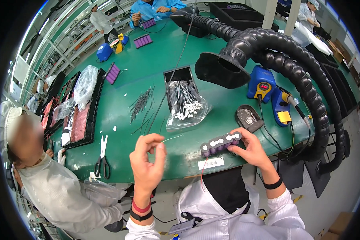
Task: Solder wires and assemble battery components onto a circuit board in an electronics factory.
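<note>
My right hand [255, 151] grips one end of a purple battery pack [216, 148] with a grey top and white patches, held just above the table's near edge. A thin red wire [202, 175] hangs from the pack's left end. To the left, my left hand [148, 163] is raised with thumb and forefinger closed on a thin pale wire [173, 138] that points right, toward the pack but apart from it. A small white paper label [211, 163] lies below the pack.
A black bin [179, 74] of white-tipped leads stands ahead, loose dark leads [141, 105] beside it. Scissors [103, 158] lie left, near a seated co-worker [60, 188]. At right are a soldering station [261, 83], iron stand [282, 107], grey tray [248, 118] and black fume hose [268, 44].
</note>
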Demonstrator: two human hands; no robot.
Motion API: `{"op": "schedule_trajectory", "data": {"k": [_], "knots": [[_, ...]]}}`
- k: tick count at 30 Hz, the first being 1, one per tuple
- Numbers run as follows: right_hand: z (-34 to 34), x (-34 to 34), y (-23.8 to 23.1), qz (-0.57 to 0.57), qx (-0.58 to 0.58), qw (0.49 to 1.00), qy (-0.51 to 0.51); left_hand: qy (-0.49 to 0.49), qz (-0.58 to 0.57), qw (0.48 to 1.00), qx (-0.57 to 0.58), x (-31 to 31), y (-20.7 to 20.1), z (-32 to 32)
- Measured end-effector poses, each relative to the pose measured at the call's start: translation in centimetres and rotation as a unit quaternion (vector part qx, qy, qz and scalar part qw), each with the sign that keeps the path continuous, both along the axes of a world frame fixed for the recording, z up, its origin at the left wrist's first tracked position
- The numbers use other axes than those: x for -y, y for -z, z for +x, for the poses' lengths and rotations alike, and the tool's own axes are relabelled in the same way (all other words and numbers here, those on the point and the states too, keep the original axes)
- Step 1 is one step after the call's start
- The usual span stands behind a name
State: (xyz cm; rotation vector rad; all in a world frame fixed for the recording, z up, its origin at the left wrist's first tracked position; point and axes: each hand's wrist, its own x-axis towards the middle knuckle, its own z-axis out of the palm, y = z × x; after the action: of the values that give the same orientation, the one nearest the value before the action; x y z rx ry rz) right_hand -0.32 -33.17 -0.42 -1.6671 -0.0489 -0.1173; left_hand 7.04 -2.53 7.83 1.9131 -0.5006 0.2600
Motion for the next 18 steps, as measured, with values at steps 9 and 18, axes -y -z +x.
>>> {"op": "schedule_trajectory", "data": {"k": [9,18], "knots": [[0.0,0.0,0.5,-0.010,0.021,1.000,-0.004,0.056,0.046,0.997,0.016,3.0,-0.4,-2.9],[0.1,-0.1,0.4,-0.031,0.034,0.999,-0.002,0.071,0.113,0.978,0.163,4.1,2.6,-4.1]]}}
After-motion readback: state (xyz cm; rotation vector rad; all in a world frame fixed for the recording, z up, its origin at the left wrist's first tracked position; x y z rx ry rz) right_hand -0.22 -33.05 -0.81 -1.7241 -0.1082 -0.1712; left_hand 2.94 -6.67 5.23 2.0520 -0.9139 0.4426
